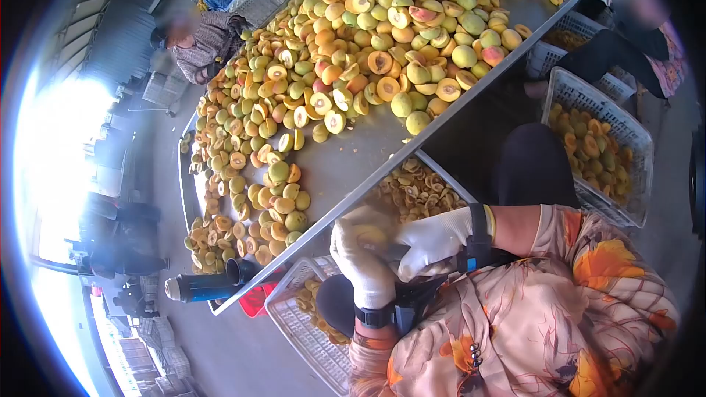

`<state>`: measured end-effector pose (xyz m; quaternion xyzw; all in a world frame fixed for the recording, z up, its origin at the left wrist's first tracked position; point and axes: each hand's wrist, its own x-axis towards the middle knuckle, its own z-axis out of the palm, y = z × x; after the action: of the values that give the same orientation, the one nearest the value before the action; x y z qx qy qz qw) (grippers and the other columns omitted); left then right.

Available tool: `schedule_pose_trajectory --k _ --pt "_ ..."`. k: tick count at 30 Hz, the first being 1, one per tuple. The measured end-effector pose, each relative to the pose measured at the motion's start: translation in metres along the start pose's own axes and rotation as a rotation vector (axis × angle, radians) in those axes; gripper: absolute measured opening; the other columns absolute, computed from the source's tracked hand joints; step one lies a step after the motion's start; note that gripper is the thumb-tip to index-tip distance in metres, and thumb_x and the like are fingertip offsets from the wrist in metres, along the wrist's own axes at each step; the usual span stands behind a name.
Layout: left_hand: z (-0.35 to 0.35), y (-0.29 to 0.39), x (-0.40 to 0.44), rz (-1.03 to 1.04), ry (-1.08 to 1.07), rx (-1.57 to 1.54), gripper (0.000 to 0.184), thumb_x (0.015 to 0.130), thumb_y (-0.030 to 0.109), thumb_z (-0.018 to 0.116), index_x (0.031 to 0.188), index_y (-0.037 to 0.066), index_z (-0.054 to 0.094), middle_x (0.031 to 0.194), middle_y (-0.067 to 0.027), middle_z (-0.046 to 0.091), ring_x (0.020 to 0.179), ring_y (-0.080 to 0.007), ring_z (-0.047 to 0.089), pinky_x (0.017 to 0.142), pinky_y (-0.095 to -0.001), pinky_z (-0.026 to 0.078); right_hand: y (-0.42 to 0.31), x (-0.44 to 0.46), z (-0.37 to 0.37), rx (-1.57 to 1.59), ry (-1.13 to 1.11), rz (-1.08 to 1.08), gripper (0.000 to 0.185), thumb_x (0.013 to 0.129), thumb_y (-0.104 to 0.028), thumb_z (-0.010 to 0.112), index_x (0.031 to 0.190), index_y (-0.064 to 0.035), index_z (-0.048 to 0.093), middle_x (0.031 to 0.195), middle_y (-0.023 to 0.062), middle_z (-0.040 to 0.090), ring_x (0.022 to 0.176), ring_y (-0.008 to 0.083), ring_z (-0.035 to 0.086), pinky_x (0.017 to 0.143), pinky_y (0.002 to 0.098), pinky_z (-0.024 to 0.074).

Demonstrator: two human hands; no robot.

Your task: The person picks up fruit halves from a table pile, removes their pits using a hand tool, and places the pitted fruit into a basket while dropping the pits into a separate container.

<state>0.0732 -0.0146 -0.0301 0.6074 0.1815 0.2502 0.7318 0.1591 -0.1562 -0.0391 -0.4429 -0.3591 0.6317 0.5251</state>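
Note:
My left hand, in a white glove, is raised in front of my lap near the metal table's edge, its fingers smeared by motion. Close beside it, my right hand, also gloved, has its fingers curled in; what it holds is too hidden to name. Halved and whole yellow-green fruit lies heaped on the metal table. Just beyond my hands, below the table edge, is a container of brownish fruit pieces.
A white crate of fruit halves stands at my right, another crate at my left. A dark bottle is at the table's near left corner. Co-workers sit around the table, one at the right.

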Motion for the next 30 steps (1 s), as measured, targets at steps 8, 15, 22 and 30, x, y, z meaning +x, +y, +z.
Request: schedule_pose_trajectory --k 8,15,22,30 --pt "0.002 0.018 -0.001 -0.096 -0.219 -0.228 0.055 0.105 0.051 0.052 0.103 -0.001 0.068 0.079 -0.012 0.067 0.074 -0.0206 0.063 0.071 -0.0335 0.051 -0.001 -0.001 0.001 0.711 -0.448 0.085 0.015 0.087 -0.01 0.063 0.083 -0.0053 0.048 0.055 -0.0038 0.035 0.037 0.005 0.03 0.031 0.0224 0.0226" --pt "-0.105 0.034 -0.007 -0.033 0.243 0.19 0.06 0.108 0.053 0.045 0.109 -0.003 0.067 0.092 -0.016 0.071 0.082 -0.0254 0.069 0.08 -0.0376 0.058 0.009 0.012 -0.02 -0.067 -0.139 0.165 0.029 0.086 -0.021 0.071 0.098 0.0034 0.061 0.068 0.0063 0.059 0.056 0.0146 0.055 0.051 0.0316 0.0453" --pt "-0.157 0.035 -0.01 -0.201 0.324 0.316 0.066 0.109 0.055 0.038 0.115 -0.005 0.064 0.094 -0.0164 0.073 0.09 -0.0239 0.072 0.08 -0.0351 0.059 0.056 0.028 -0.026 -0.838 0.27 -0.042 0.033 0.087 -0.024 0.061 0.109 0.0007 0.063 0.089 0.0239 0.071 0.085 0.042 0.07 0.077 0.0503 0.0535" --pt "-0.066 -0.001 0.006 -0.182 0.035 0.372 0.065 0.109 0.055 0.041 0.121 -0.004 0.066 0.101 -0.0085 0.069 0.083 -0.0139 0.063 0.076 -0.0272 0.051 0.008 0.028 -0.013 -1.029 0.346 0.063 0.023 0.092 -0.017 0.056 0.108 -0.0014 0.06 0.09 0.0213 0.072 0.086 0.0412 0.072 0.075 0.0508 0.0552"
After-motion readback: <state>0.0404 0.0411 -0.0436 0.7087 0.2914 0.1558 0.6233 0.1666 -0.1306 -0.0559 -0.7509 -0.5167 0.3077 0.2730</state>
